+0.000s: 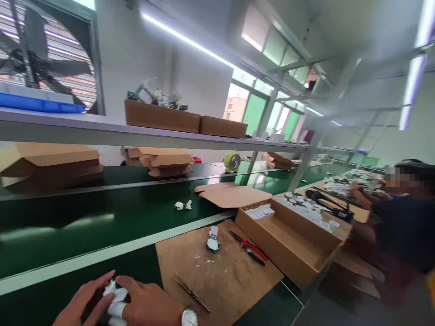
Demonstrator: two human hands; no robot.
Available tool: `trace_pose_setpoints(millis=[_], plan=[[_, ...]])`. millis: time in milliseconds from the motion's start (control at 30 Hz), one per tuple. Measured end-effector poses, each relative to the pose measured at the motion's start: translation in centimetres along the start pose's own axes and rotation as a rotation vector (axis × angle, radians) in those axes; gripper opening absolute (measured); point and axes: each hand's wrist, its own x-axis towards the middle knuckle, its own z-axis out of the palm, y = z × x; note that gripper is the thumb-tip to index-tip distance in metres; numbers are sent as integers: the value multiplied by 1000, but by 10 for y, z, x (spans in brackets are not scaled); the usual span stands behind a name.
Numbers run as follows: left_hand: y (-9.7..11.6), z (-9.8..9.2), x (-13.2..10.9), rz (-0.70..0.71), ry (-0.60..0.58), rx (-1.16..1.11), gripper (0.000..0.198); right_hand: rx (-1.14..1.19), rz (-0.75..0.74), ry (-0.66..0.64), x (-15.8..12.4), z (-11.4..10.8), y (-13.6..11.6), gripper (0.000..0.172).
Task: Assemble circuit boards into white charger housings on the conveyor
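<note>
White parts (116, 309) are sitting between both hands at the lower left, above the green tabletop (142, 265); their exact shape is being hidden by the fingers. Left hand (79, 302): the fingers are closing on the parts from one side, with thumb and index finger lying along them. Right hand (147, 302): the fingers are clamping the same parts from the other side, and a watch (189, 317) is encircling the wrist. Beside the right hand, a brown sheet (238, 283) is covering some of the tabletop. On it, a thin tool (190, 292) is lying nearest to the hand; farther back, a round white-faced piece (213, 245) is resting near scattered white crumbs (197, 257), and red-and-black pliers (250, 249) are lying to its right. An open box (278, 253) is standing just beyond the pliers, and white pieces (260, 211) are filling its far left end. Two small items (183, 205) are lying behind the pale strip (102, 254). At the right edge, another person (404, 222), blurred, is occupying a place near a heap of small pieces (356, 181). Above, a shelf (146, 134) is bearing cartons (163, 117).
</note>
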Motion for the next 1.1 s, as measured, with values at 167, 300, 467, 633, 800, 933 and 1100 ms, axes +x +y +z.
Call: trace_pose_setpoints(millis=[167,300,467,633,800,933,1100], plan=[[0,-13,-12,80,-18,-62,41,-4,-86,-8,8,-3,14,26],[7,-5,-10,87,5,-88,40,15,-56,-4,4,-2,16,27],[6,-9,-18,68,9,-118,40,83,-14,19,1,11,14,24],[-8,-17,-21,-116,116,-157,50,201,-51,147,6,0,17,31],[-18,-23,-18,-270,174,-182,59,297,-2,337,14,-19,26,35],[-14,-21,-17,-290,167,-193,56,243,-9,234,11,6,38,29],[-13,-17,-17,-303,149,-185,55,235,8,198,4,28,42,26]])
